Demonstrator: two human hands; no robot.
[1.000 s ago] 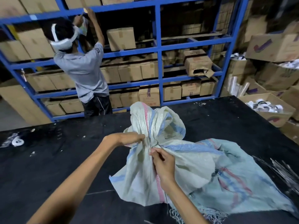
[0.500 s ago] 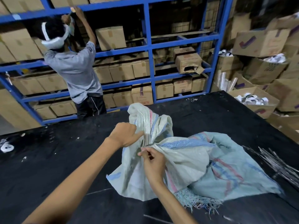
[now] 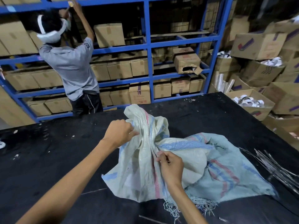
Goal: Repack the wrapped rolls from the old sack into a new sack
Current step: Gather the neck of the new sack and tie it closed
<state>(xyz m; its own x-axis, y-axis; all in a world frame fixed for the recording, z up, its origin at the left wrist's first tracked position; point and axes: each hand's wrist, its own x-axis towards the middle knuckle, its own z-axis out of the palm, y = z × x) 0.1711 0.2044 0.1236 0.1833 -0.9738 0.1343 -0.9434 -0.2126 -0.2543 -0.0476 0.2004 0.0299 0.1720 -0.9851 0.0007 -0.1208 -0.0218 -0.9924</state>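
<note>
Gripping a bunched woven sack (image 3: pixel 142 167) on a black table (image 3: pixel 48 159).
Left hand (image 3: pixel 120 132) clutches its neck; right hand (image 3: pixel 172 166) pinches folds below.

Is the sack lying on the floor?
No, the sack lies on the black table, where the left hand grips its bunched neck and the right hand pinches it.

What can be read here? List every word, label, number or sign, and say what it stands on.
No text is legible.
Red print on the bottom-shelf carton: too blurred to read.
Red print on the torn carton: too blurred.
Purple and red tick mark on the big carton at right: a logo, no readable words.
Stripes only on the white sack, no print.
</note>
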